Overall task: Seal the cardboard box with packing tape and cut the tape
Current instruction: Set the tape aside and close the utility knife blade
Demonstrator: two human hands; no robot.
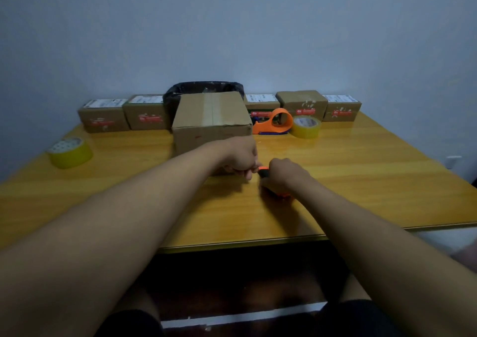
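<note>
Centrally, a plain brown cardboard box (pixel 210 119) is being shown standing on the glossy yellow wooden table (pixel 361 171), with a strip of clear packing tape (pixel 207 109) running over its closed top seam toward the near edge. Just in front of the box's near right corner, the left hand (pixel 238 157) is being held curled, its fingers pinched together low against the box front; what is being pinched cannot be made out, since the area is blurred. Right beside it, the right hand (pixel 285 175) is being kept closed around a small orange and black handled cutter (pixel 263 173), whose orange tip is being pointed toward the left fingers. The two hands are almost touching.

Behind the box, a bin lined with a black plastic bag (pixel 204 90) is being partly hidden. An orange tape dispenser (pixel 275 122) and a yellowish roll of tape (pixel 307 126) are being seen just right of the box, and another yellow tape roll (pixel 70 152) is lying well apart near the table's left edge. A row of small labelled cardboard parcels (pixel 302 103) is being lined up along the pale wall (pixel 232 26) on both sides.
</note>
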